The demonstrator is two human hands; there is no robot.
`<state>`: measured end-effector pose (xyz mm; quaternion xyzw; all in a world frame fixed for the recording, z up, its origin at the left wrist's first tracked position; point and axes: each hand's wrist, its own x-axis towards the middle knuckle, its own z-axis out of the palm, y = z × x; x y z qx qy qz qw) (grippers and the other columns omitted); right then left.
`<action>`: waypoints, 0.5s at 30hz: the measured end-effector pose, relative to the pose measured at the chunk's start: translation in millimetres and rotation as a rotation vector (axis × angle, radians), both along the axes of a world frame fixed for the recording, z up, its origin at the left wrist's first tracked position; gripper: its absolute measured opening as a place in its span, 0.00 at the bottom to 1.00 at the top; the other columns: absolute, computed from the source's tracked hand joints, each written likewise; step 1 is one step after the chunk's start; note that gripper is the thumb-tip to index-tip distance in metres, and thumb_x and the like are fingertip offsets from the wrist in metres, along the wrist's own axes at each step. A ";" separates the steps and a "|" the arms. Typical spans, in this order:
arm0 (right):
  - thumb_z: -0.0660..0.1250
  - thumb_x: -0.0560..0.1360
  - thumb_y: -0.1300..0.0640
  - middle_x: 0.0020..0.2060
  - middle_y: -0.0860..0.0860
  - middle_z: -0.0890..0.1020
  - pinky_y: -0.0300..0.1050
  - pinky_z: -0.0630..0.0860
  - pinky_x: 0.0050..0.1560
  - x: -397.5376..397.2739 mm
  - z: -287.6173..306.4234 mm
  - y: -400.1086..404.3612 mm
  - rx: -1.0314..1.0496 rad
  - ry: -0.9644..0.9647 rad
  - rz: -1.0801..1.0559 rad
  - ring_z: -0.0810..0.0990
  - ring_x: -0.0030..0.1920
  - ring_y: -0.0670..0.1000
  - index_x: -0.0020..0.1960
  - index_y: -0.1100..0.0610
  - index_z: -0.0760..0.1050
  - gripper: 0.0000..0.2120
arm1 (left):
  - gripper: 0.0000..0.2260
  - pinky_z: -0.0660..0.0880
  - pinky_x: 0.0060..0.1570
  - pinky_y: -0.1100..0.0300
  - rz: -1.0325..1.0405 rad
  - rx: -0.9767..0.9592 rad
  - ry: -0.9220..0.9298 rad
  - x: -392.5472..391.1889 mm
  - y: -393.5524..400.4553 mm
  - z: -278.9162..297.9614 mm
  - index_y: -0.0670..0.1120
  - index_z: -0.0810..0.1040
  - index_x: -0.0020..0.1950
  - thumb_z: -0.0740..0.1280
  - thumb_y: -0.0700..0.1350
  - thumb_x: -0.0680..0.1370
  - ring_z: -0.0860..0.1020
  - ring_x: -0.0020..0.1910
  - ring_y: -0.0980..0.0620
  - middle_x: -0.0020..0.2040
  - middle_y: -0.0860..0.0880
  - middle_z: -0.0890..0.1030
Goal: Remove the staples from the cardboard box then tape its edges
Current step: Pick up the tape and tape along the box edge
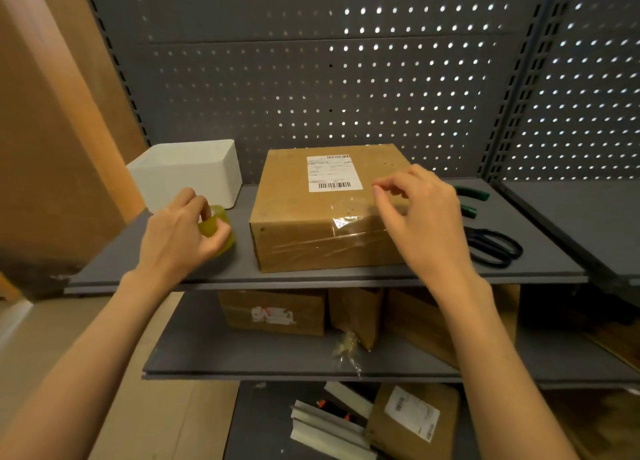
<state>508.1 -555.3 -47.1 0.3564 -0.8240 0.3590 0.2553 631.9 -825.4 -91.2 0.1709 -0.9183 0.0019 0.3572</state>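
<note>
Both busy: left hand [180,232] grips tape roll [218,229], right hand [420,217] maybe touching box [311,213].

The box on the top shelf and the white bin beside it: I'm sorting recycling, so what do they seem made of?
The box looks like plain brown corrugated cardboard, matte, with glossy clear tape wrinkling over its front edge and a white paper label. The white bin seems moulded plastic, smooth with rounded corners, though foam cannot be ruled out.

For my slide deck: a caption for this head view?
Left hand grips tape roll beside the partly taped cardboard box.
</note>
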 end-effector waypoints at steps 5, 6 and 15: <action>0.63 0.78 0.56 0.46 0.51 0.79 0.36 0.67 0.46 1.2 -2.7 -5.2 0.020 -0.018 0.022 0.75 0.47 0.47 0.54 0.58 0.79 0.10 | 0.11 0.63 0.31 0.58 0.016 0.094 -0.058 -2.1 6.4 -13.7 0.43 0.70 0.35 0.71 0.42 0.70 0.69 0.31 0.47 0.35 0.45 0.71; 0.63 0.78 0.57 0.46 0.50 0.79 0.35 0.67 0.46 0.6 -3.6 -5.5 0.023 -0.019 0.025 0.75 0.47 0.47 0.54 0.58 0.79 0.09 | 0.11 0.63 0.31 0.58 0.017 0.097 -0.062 -2.1 6.9 -14.8 0.43 0.70 0.35 0.71 0.43 0.70 0.69 0.31 0.47 0.34 0.45 0.71; 0.62 0.78 0.58 0.45 0.49 0.80 0.44 0.74 0.49 -11.2 -3.4 2.7 -0.010 -0.046 0.066 0.77 0.46 0.46 0.51 0.58 0.79 0.08 | 0.15 0.59 0.26 0.60 0.042 0.138 -0.084 1.1 9.4 -8.3 0.44 0.70 0.30 0.62 0.53 0.70 0.67 0.26 0.50 0.26 0.48 0.71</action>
